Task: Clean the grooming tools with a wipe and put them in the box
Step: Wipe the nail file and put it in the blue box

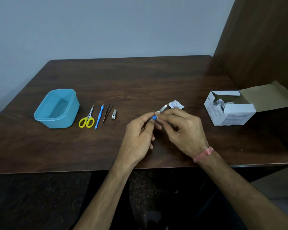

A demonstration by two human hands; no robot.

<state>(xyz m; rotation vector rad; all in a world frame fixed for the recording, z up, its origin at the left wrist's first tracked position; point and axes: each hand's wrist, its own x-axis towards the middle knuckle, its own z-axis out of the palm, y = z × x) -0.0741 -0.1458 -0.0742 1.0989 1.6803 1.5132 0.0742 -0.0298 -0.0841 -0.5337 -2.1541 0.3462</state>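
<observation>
A: Layout, big to small?

B: Dark wood tabletop carries everything. White carton sits far right with its flap open, what look like foil wipe sachets inside; it is near the right hand, probably as the wipe supply. Blue box is on the left, lid off, nothing visible in it, so no tool is stowed yet.

A: Tools?

B: Four lie in a row just right of the box, roughly parallel and apart from each other: yellow-handled scissors, blue-handled pusher, tweezers, nail clipper. My read is that they are queued beside the box for a short transfer.

A: Hands?

B: Both are over the middle of the tabletop, working one tool. Left hand: grip closed, fingertips pinching the blue handle of a small metal-bladed tool so the blade points away. Right hand: grip closed, thumb and fingers pinching a white wipe against the base of the blade. One hand steadies while the other rubs.

A: That scrap beyond the blade?

B: Torn sachet, printed side up, lying flat just past the tool tip. It looks empty, likely the wrapper of the wipe in use.

A: Progress?

B: Early, I'd say: first tool mid-clean, four untouched.
</observation>
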